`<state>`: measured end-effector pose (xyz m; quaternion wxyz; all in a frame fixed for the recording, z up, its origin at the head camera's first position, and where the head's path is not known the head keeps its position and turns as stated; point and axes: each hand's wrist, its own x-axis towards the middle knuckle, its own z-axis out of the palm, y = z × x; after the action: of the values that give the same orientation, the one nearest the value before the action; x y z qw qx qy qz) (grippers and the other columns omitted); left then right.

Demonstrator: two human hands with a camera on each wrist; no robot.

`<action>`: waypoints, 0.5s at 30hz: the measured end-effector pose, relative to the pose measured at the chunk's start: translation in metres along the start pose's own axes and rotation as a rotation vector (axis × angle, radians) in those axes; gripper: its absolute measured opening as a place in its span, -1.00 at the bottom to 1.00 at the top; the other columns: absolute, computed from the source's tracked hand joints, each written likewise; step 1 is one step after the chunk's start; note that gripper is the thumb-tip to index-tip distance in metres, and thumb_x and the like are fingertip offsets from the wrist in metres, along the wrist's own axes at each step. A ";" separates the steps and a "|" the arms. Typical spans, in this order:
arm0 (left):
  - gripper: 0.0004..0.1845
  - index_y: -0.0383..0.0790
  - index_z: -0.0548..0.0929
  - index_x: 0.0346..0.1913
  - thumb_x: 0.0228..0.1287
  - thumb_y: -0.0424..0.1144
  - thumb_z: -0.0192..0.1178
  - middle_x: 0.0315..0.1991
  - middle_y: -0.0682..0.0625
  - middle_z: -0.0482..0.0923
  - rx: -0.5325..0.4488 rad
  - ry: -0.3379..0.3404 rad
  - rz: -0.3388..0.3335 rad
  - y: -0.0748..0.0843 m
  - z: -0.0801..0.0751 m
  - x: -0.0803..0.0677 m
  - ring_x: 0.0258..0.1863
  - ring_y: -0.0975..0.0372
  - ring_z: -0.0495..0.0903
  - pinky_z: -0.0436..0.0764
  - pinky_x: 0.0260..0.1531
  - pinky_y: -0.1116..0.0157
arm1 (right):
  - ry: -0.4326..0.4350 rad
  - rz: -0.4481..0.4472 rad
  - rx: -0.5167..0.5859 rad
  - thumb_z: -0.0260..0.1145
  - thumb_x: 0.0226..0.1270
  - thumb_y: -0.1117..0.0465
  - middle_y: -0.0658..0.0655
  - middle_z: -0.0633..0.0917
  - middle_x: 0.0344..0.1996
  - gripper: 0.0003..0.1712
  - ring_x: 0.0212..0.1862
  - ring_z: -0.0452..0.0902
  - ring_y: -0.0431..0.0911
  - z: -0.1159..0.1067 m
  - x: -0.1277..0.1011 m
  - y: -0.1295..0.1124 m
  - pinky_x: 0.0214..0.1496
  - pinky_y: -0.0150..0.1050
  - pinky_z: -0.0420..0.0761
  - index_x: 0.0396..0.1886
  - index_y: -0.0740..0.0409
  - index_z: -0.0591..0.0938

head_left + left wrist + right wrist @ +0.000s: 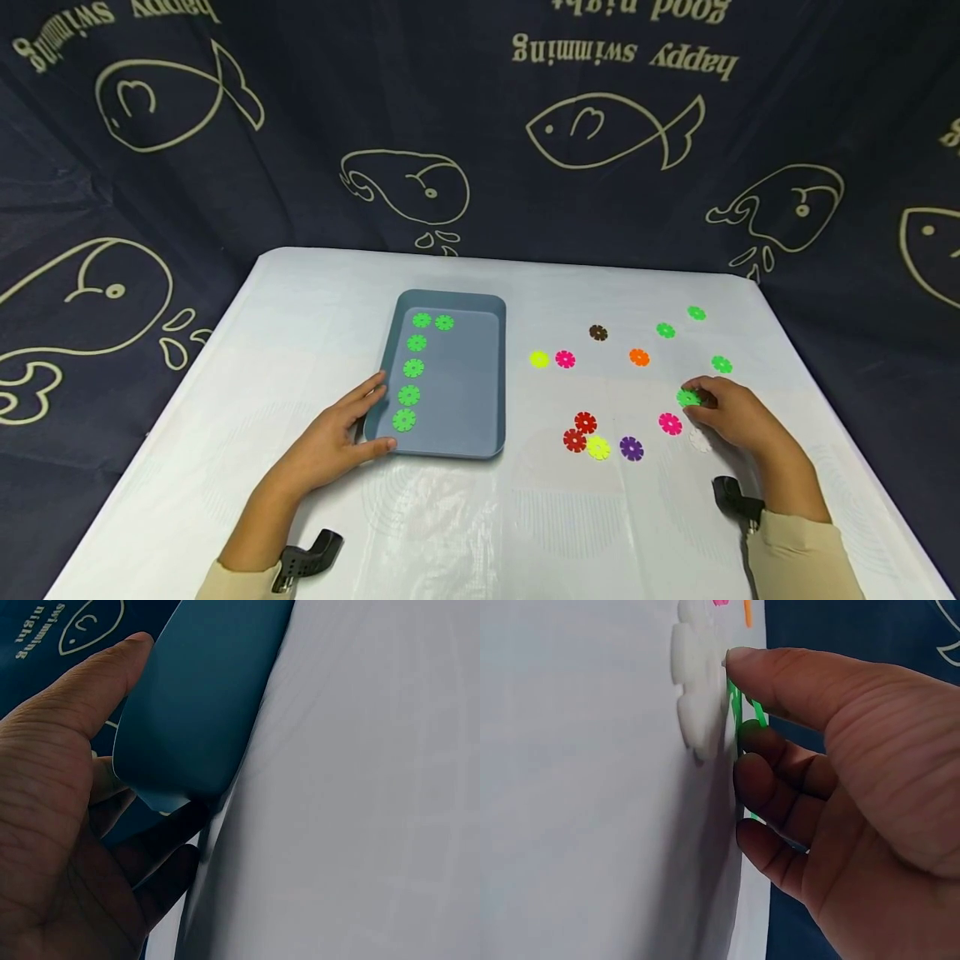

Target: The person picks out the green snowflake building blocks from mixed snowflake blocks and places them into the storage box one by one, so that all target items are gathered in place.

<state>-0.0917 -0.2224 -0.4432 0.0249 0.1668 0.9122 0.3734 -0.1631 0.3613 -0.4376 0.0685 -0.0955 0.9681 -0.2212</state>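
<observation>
My left hand [327, 439] holds the near left corner of a blue-grey tray [467, 383], thumb at its front rim and fingers along its left side. In the left wrist view the thumb and fingers span the tray's corner wall [199, 697]. Several green notched plastic discs [413, 368] lie in the tray, in a column down its left side with one beside the top disc. Over at the right of the table, my right hand [738, 417] pinches a green notched disc [687, 397] between thumb and fingers, close over the tabletop. A white notched disc [697, 682] lies just below that hand.
Between tray and right hand lie loose discs: yellow [539, 359], pink [566, 359], brown [597, 332], orange [639, 357], purple [632, 448] and two red ones [575, 440]. Three more green discs [666, 331] lie farther back. A dark printed cloth [480, 125] hangs behind the white table [315, 317].
</observation>
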 end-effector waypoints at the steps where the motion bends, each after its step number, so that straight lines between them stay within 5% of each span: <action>1: -0.04 -0.33 0.30 0.47 0.16 0.17 0.40 0.56 0.09 0.05 0.000 0.000 0.001 0.000 0.000 0.000 0.50 0.00 0.07 0.23 0.35 -0.08 | -0.001 0.003 0.003 0.41 0.23 0.30 0.07 0.58 -0.36 -0.64 -0.25 0.44 0.01 0.000 0.000 0.000 -0.16 -0.03 0.51 0.01 0.33 0.62; 15: -0.03 -0.32 0.31 0.47 0.14 0.17 0.42 0.56 0.14 0.04 0.006 0.006 -0.005 -0.001 0.000 0.000 0.51 0.05 0.07 0.22 0.36 -0.05 | 0.039 -0.014 0.018 0.43 0.27 0.26 0.15 0.61 -0.28 -0.59 -0.20 0.50 0.05 -0.013 0.007 -0.025 -0.15 -0.03 0.56 0.07 0.30 0.61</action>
<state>-0.0920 -0.2231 -0.4437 0.0226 0.1635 0.9138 0.3712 -0.1685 0.3427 -0.4153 0.0491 -0.0974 0.9665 -0.2321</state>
